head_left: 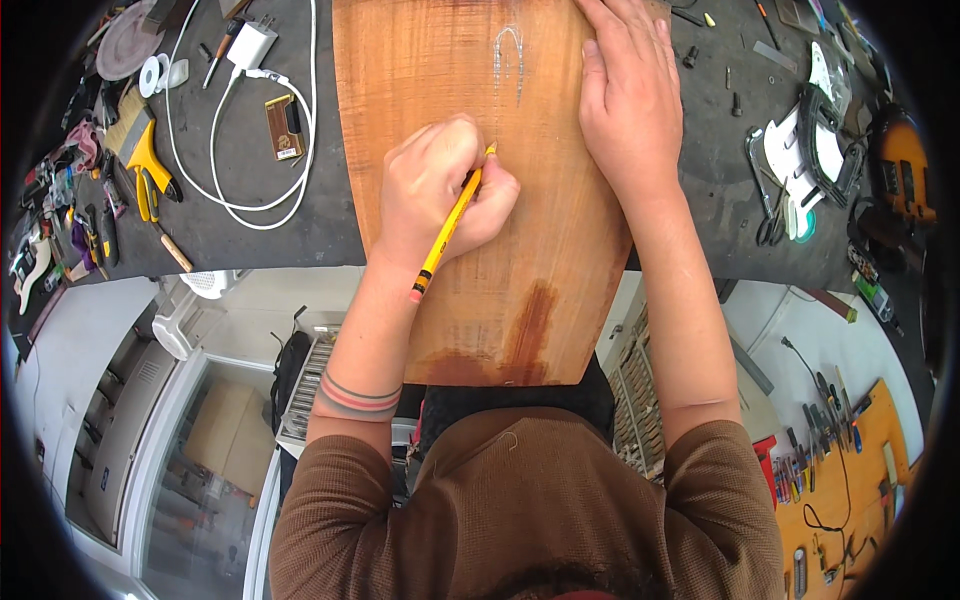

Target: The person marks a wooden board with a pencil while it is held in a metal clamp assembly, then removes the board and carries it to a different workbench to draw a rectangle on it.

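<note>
A reddish-brown wooden board (545, 250) lies in front of me, its near end sticking out past the table edge. My left hand (425, 190) is closed round a yellow pencil (450, 225) and rests on the board. The pencil's tip points away from me, and its pink eraser end slants back toward my wrist. Beyond the tip, light marks in an arch shape (508, 55) show on the wood. My right hand (630, 105) lies flat along the board's right edge, fingers stretched out. A dark stain (532, 320) runs over the near end.
The dark worktable (330, 245) carries a white charger (252, 45) with a looped cable, a small brown-and-black box (284, 128) and yellow-handled pliers (147, 165) on the left. To the right lie scissors (768, 205) and a white-and-black part (800, 150). Tools hang on a wooden panel (830, 510).
</note>
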Available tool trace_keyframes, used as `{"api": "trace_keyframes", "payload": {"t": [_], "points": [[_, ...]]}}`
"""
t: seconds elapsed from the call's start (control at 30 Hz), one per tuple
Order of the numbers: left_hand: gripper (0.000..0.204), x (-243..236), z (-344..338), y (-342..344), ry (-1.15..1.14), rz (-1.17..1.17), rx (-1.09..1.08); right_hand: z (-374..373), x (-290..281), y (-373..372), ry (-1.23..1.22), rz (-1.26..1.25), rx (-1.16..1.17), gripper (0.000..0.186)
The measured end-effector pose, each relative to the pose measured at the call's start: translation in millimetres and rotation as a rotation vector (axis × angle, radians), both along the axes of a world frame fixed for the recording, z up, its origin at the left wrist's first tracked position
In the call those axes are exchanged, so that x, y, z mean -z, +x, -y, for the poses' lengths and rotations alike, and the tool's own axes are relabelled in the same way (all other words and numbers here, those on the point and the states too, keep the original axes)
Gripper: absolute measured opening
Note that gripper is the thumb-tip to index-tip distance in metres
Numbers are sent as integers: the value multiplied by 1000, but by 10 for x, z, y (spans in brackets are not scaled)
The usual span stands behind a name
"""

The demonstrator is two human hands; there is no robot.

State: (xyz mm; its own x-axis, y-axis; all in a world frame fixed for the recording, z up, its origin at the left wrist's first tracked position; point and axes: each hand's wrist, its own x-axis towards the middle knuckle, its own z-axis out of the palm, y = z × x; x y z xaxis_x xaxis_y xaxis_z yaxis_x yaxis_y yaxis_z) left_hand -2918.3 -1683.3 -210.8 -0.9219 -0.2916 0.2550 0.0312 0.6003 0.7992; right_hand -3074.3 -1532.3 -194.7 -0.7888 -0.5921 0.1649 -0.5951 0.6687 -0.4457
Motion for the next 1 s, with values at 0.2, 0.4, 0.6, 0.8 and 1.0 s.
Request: {"api": "trace_keyframes", "payload": {"t": [0.2,0.4,0.6,0.8,1.0], "points": [[31,-36,-25,51,20,-10,43,-1,81,-4,-29,-53,3,49],[29,-16,-51,88,48,-5,88,-16,110,-6,-52,-56,1,49],[31,-30,-80,-53,94,10,55,-16,107,-9,-56,-36,10,50],[29,50,-12,-324,68,-28,-1,-28,91,-22,-50,-28,4,53],[26,100,118,-600,113,-61,-32,-29,-5,-15,-57,47,8,56]]}}
